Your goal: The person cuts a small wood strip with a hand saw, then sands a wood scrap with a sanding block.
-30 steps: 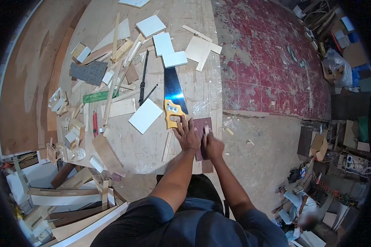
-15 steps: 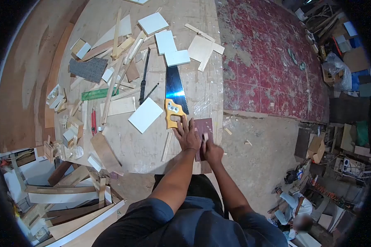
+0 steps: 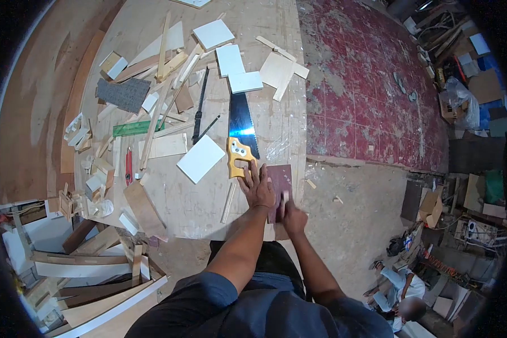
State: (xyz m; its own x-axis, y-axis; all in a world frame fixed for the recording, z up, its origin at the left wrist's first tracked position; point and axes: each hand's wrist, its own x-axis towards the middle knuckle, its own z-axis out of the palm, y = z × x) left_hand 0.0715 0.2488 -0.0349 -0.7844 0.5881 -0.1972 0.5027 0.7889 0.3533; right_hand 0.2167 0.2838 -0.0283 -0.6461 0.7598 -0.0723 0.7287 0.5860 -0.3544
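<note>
A reddish-brown sheet that looks like sandpaper (image 3: 279,176) lies near the front right edge of the work table. My left hand (image 3: 258,188) rests flat at its left edge, fingers spread, the fingertips by the yellow handle of a handsaw (image 3: 243,125). Closed around a small pale wood piece (image 3: 285,197), my right hand (image 3: 294,217) is over the lower part of the sheet. Only the tip of that piece shows; the fingers hide the rest. White rectangular blocks (image 3: 245,81) cover the saw's far end.
Wood strips, a grey textured piece (image 3: 123,94), a green ruler (image 3: 132,129), red-handled tool (image 3: 129,166) and a white board (image 3: 201,159) lie on the table (image 3: 194,211). Offcuts are piled at lower left. A seated person (image 3: 403,287) is at lower right.
My right hand has shifted slightly toward my body with the wood piece over the sheet. My left hand stays in place. The whole view has moved slightly.
</note>
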